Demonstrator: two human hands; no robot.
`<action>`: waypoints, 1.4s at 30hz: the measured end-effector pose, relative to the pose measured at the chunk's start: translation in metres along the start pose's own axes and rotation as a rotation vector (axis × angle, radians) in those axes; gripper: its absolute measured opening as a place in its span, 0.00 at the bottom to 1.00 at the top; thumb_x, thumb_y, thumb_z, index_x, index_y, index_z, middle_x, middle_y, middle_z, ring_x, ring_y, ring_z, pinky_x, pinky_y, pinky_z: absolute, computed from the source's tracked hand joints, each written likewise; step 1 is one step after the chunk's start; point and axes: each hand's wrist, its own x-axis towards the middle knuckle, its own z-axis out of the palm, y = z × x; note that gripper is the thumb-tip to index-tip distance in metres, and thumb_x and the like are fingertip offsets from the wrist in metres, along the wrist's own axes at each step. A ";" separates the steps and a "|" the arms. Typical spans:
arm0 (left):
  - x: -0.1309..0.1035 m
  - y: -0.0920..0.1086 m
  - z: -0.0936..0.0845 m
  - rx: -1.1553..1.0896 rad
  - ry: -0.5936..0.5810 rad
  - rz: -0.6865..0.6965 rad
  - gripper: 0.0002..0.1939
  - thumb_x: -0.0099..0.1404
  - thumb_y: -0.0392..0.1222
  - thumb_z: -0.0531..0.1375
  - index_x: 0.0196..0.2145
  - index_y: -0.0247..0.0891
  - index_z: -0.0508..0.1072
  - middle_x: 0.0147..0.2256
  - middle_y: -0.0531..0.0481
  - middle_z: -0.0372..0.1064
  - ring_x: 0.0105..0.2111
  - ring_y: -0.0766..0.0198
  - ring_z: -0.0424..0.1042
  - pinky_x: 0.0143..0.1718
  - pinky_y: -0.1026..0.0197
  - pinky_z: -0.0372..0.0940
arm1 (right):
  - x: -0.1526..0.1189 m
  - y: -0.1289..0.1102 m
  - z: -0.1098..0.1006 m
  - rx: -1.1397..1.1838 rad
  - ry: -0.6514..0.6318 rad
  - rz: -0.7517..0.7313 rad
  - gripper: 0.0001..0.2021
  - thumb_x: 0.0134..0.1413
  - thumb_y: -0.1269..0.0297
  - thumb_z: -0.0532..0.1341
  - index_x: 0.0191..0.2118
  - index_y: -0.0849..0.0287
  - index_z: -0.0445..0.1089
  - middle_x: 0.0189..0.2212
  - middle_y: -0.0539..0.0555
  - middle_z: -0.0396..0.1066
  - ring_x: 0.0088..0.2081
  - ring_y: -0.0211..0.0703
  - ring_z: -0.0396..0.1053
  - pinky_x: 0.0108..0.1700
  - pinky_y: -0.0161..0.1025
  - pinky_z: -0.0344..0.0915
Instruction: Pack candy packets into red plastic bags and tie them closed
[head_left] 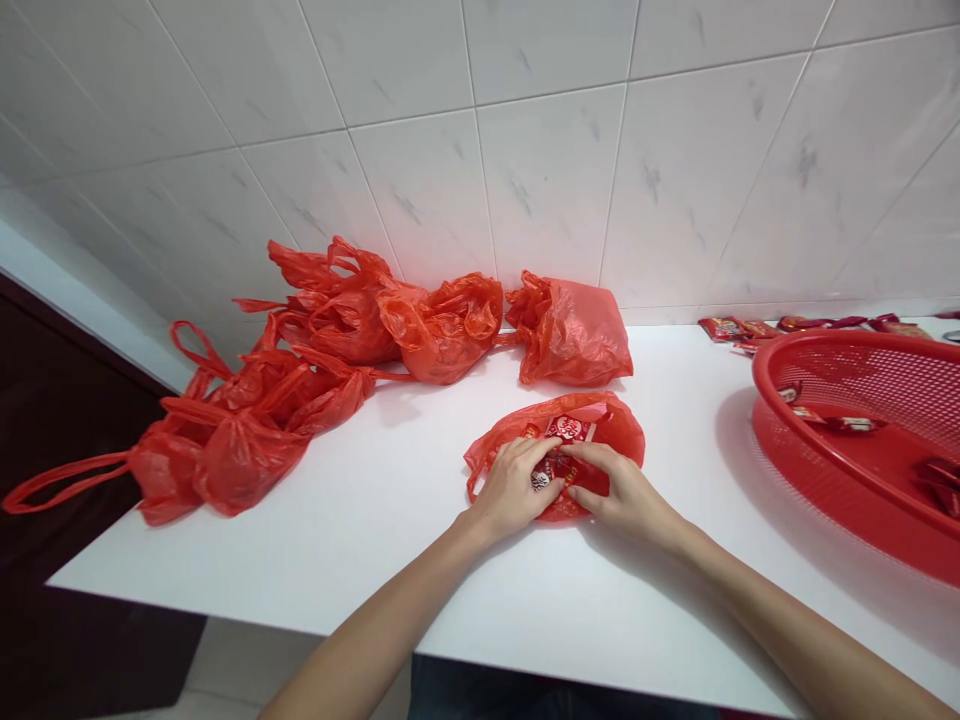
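Note:
A flat red plastic bag (615, 428) lies on the white table (390, 520) in front of me, with small red-and-white packets (568, 428) showing through it. My left hand (516, 487) rests on the bag's near left part, fingers curled onto the packets. From the right, my right hand (624, 492) presses on the bag, fingertips meeting the left hand over the packets. Both hands grip the bag's plastic around the contents.
Several filled, tied red bags (300, 380) are heaped at the table's back left against the tiled wall; another red bag (574, 335) sits behind my hands. A red mesh basket (847, 480) with a few wrapped sweets stands at right. Loose sweets (757, 328) lie behind it.

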 end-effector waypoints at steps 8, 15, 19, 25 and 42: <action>-0.001 0.017 -0.008 -0.137 0.201 0.075 0.18 0.68 0.39 0.60 0.55 0.39 0.73 0.49 0.42 0.76 0.49 0.54 0.74 0.51 0.50 0.71 | 0.000 -0.016 -0.007 0.226 0.085 0.012 0.13 0.60 0.59 0.64 0.48 0.55 0.76 0.47 0.57 0.79 0.46 0.53 0.77 0.50 0.51 0.74; -0.001 0.022 -0.011 -0.518 0.180 -0.058 0.17 0.64 0.42 0.64 0.50 0.39 0.78 0.38 0.47 0.76 0.33 0.64 0.74 0.37 0.61 0.72 | -0.004 -0.023 -0.002 0.322 0.103 -0.084 0.11 0.63 0.62 0.63 0.50 0.53 0.71 0.44 0.54 0.75 0.33 0.40 0.74 0.38 0.42 0.75; 0.000 0.024 -0.012 -0.720 0.199 -0.156 0.13 0.61 0.45 0.67 0.41 0.36 0.81 0.34 0.47 0.74 0.32 0.63 0.74 0.35 0.61 0.72 | -0.004 -0.024 -0.001 0.424 0.182 -0.072 0.13 0.60 0.62 0.66 0.49 0.53 0.69 0.45 0.54 0.72 0.32 0.37 0.72 0.37 0.39 0.74; 0.000 0.035 -0.020 -0.956 0.191 -0.288 0.12 0.57 0.46 0.70 0.35 0.35 0.78 0.33 0.48 0.77 0.32 0.62 0.76 0.37 0.60 0.73 | -0.003 -0.033 -0.009 0.397 0.147 0.003 0.11 0.63 0.56 0.64 0.33 0.57 0.70 0.29 0.51 0.71 0.31 0.39 0.69 0.35 0.37 0.68; 0.001 0.033 -0.024 -0.956 0.008 -0.235 0.13 0.61 0.50 0.68 0.33 0.37 0.84 0.32 0.46 0.79 0.33 0.61 0.75 0.39 0.59 0.69 | -0.006 -0.038 -0.014 0.415 -0.023 0.018 0.16 0.66 0.51 0.59 0.31 0.57 0.66 0.26 0.48 0.65 0.28 0.39 0.65 0.32 0.37 0.63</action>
